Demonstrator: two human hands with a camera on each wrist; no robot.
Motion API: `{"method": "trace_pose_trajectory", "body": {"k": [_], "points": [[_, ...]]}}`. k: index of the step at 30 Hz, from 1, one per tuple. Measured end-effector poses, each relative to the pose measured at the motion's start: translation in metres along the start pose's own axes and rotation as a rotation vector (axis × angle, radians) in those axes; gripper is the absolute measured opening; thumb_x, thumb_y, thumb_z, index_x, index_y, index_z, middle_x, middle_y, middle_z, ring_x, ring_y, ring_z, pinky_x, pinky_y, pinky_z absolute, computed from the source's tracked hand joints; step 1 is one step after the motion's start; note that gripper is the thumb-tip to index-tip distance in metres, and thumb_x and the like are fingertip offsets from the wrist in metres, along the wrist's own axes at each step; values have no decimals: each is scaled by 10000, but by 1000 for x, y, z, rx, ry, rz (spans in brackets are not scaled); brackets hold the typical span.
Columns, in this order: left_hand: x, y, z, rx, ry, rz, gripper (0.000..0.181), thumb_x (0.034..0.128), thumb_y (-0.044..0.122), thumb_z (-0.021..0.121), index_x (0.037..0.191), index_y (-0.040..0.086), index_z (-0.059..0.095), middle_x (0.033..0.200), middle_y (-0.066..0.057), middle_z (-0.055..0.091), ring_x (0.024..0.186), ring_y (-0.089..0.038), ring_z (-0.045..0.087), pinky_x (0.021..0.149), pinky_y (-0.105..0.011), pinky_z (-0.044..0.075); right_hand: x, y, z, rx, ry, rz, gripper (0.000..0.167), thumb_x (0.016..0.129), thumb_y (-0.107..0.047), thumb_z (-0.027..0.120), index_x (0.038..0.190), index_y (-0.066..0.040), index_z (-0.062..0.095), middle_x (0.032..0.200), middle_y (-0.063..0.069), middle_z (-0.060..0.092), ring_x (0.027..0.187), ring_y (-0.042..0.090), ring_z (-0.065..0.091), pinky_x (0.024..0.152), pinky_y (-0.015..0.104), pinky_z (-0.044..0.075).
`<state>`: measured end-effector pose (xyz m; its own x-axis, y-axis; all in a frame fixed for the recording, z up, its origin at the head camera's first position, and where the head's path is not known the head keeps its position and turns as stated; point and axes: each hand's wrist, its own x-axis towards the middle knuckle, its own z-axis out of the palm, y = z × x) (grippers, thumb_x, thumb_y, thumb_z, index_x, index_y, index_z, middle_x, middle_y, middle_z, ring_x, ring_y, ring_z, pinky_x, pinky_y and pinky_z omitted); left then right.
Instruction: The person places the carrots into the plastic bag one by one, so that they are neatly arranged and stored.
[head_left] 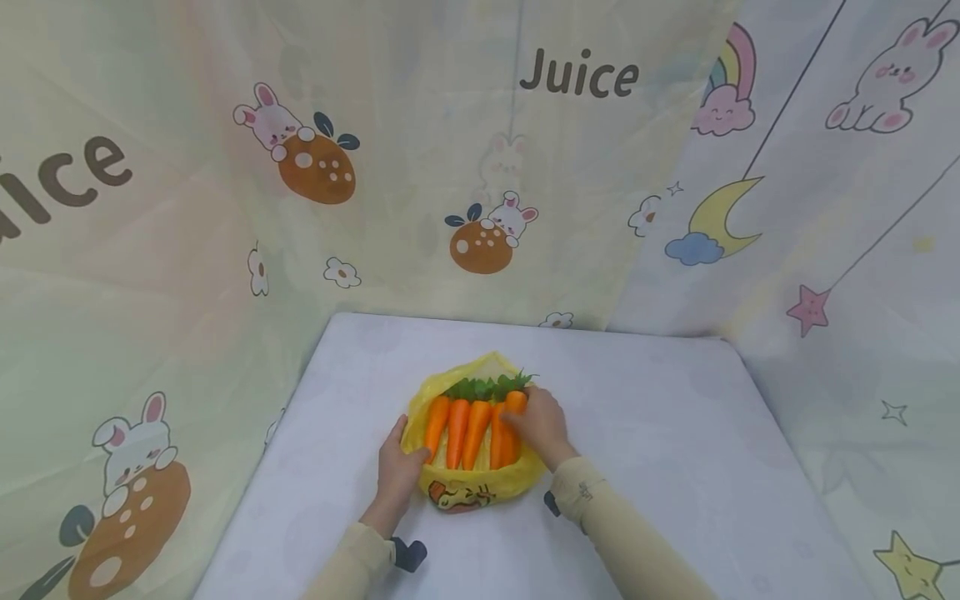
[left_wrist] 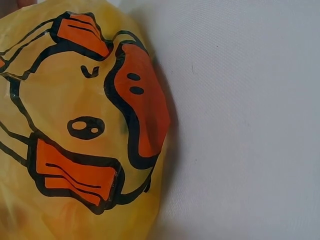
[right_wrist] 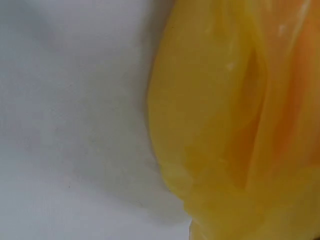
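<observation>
A yellow plastic bag (head_left: 521, 477) with a cartoon print lies on the table, its mouth spread wide. Several orange carrots (head_left: 476, 435) with green tops (head_left: 480, 388) lie side by side in it. At the bag's left rim, my left hand (head_left: 397, 473) grips the plastic, thumb toward the carrots. My right hand (head_left: 546, 423) holds the rightmost carrot (head_left: 516, 403) near its top, thumb across it; its far fingers are partly hidden. The left wrist view shows the printed duck face (left_wrist: 60, 105) close up. In the right wrist view the bag's side (right_wrist: 200, 110) bulges, orange showing through.
The bag rests on a white table (head_left: 660, 433) with rounded far corners. Printed fabric curtains (head_left: 405, 125) hang behind and along both sides of it. A dark heart-shaped piece (head_left: 408, 554) sits at the left wrist, and another dark piece (head_left: 552, 503) at the right cuff.
</observation>
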<state>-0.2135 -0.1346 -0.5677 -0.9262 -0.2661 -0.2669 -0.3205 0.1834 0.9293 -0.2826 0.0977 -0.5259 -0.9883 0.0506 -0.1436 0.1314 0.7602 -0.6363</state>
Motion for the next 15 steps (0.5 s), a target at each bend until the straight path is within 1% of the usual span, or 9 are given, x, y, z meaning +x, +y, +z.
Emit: {"method": "trace_pose_trajectory", "body": {"k": [3,7,10,15], "points": [[0,0,0,-1,2,-3,775,890,-27,590,1589,8,255,1619,-233,264,1455,-444,278,1170,-581,277,0,0,4,-69,-9,-8,657,853,-300,812,1343,65,570,1235,188,643,1060,322,629,958,475,547],[1,-1,0,-4,3,0,783,878,-38,579,1588,2,252,1620,-234,261,1463,-441,264,1176,-578,266,0,-1,4,-117,-24,-5,663,848,-310,813,1330,78,576,1217,194,648,1033,317,636,938,465,558],[2,-2,-1,-2,-1,2,793,863,-65,557,1590,1,245,1623,-232,254,1468,-438,253,1178,-576,260,0,0,4,-161,-39,-10,636,847,-316,808,1284,92,592,1167,199,658,991,309,637,914,462,566],[2,-3,-1,11,-1,-3,804,852,-100,528,1594,10,238,1629,-225,246,1469,-432,255,1176,-572,266,0,3,5,-204,-68,-12,492,846,-263,784,1161,85,638,1015,156,674,857,261,617,793,405,576]]}}
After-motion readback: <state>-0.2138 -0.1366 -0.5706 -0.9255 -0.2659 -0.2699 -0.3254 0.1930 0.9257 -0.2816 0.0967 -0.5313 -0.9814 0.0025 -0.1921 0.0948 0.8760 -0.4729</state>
